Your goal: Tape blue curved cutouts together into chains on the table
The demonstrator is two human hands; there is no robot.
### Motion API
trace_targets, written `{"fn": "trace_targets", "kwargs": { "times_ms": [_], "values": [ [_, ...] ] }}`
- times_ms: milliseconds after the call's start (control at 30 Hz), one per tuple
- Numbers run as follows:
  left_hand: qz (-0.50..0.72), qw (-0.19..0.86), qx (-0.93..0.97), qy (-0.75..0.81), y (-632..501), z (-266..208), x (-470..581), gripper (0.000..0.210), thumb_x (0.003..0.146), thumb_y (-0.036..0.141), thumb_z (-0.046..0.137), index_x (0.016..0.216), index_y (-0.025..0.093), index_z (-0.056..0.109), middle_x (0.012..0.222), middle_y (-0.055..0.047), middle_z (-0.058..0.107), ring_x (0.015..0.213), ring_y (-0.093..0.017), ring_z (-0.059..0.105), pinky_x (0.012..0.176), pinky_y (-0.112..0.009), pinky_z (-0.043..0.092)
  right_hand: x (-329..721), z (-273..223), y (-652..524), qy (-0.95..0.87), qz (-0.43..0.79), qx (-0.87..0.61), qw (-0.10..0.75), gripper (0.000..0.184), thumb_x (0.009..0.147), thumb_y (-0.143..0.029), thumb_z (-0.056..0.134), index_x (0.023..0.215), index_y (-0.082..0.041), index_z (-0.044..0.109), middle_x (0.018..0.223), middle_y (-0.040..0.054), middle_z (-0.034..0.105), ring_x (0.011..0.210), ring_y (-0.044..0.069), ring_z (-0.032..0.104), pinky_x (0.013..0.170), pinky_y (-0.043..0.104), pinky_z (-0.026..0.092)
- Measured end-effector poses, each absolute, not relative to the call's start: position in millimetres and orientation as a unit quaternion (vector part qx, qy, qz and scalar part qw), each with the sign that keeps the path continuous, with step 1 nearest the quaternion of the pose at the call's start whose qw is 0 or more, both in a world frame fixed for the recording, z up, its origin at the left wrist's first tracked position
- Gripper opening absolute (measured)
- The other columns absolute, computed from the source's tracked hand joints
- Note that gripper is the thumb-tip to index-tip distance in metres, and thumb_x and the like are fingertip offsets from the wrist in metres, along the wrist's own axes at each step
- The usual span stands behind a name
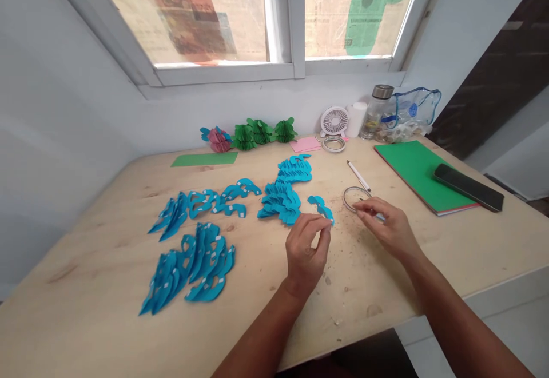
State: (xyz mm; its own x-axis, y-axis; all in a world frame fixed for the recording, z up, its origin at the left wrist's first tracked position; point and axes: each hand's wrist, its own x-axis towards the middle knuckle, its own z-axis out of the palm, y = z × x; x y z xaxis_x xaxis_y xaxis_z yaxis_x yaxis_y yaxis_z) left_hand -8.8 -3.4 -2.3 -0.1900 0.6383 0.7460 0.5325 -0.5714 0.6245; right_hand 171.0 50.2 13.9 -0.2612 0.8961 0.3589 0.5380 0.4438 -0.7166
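Note:
My left hand (307, 249) is closed in a pinch at the near end of a wavy blue paper cutout (319, 205), which has a small white patch by the fingertips. My right hand (388, 226) is also pinched, beside a roll of clear tape (349, 195) lying on its side. A slim pointed thing shows partly under the right fingers; I cannot make out what they hold. Left of my hands stand two piles of folded blue cutouts (281, 202) (295, 169). Farther left, more blue cutouts with white patches (189, 266) spread across the wooden table (257, 315).
A white pen (358, 175) lies beyond the tape. At right, a black case (468, 187) rests on green sheets (412, 166). Along the wall are green paper figures (259, 132), a pink-and-blue one (218, 139), a small fan (334, 120), another tape roll (333, 144) and a glass bottle (376, 114).

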Motion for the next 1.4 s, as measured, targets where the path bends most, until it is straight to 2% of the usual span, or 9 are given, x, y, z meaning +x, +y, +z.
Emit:
{"fn": "trace_targets", "kwargs": {
  "times_ms": [133,367,967,1233,1400],
  "values": [
    [0.612,0.052,0.644,0.455,-4.0,-1.5,-8.7,0.01,0.081,0.011,0.056,0.083,0.019,0.061,0.078,-0.004,0.065,0.074,-0.015,0.063,0.066,-0.028,0.053,147.8,26.2,38.2,-0.757,0.32,-0.4,0.406,0.016,0.082,-0.031,0.057,0.087,-0.022,0.069,0.084,0.0056,0.068,0.077,0.019,0.059,0.072,0.033,0.047],
    [0.613,0.077,0.643,0.453,-4.2,-1.2,-8.3,0.01,0.081,0.011,0.056,0.083,0.02,0.06,0.078,-0.004,0.066,0.074,-0.015,0.063,0.067,-0.029,0.053,134.5,24.3,36.3,-0.771,0.326,-0.349,0.42,0.013,0.082,-0.026,0.057,0.087,-0.022,0.068,0.082,0.0047,0.067,0.077,0.019,0.058,0.072,0.033,0.045],
    [0.613,0.091,0.628,0.471,-3.9,-3.5,-6.6,0.013,0.08,0.01,0.054,0.087,0.019,0.061,0.079,-0.003,0.067,0.072,-0.014,0.063,0.064,-0.026,0.05,127.4,15.0,34.9,-0.754,0.337,-0.38,0.417,0.004,0.078,-0.018,0.055,0.076,-0.02,0.057,0.073,0.0008,0.059,0.071,0.015,0.054,0.068,0.027,0.042],
    [0.598,0.086,0.63,0.488,-4.1,-6.6,-5.4,0.013,0.081,0.011,0.053,0.088,0.018,0.061,0.078,-0.003,0.066,0.072,-0.015,0.062,0.065,-0.026,0.049,127.6,8.5,35.1,-0.714,0.42,-0.375,0.415,0.003,0.078,-0.018,0.055,0.078,-0.019,0.058,0.074,0.0014,0.06,0.07,0.015,0.054,0.068,0.028,0.044],
    [0.605,0.118,0.579,0.533,-1.8,-7.9,-7.3,0.015,0.08,0.015,0.056,0.094,0.019,0.061,0.08,-0.003,0.066,0.066,-0.013,0.06,0.064,-0.025,0.048,129.1,5.0,37.2,-0.67,0.491,-0.376,0.412,0.006,0.078,-0.024,0.058,0.075,-0.019,0.06,0.069,0.0005,0.058,0.068,0.015,0.054,0.066,0.028,0.043]
  ]
}}
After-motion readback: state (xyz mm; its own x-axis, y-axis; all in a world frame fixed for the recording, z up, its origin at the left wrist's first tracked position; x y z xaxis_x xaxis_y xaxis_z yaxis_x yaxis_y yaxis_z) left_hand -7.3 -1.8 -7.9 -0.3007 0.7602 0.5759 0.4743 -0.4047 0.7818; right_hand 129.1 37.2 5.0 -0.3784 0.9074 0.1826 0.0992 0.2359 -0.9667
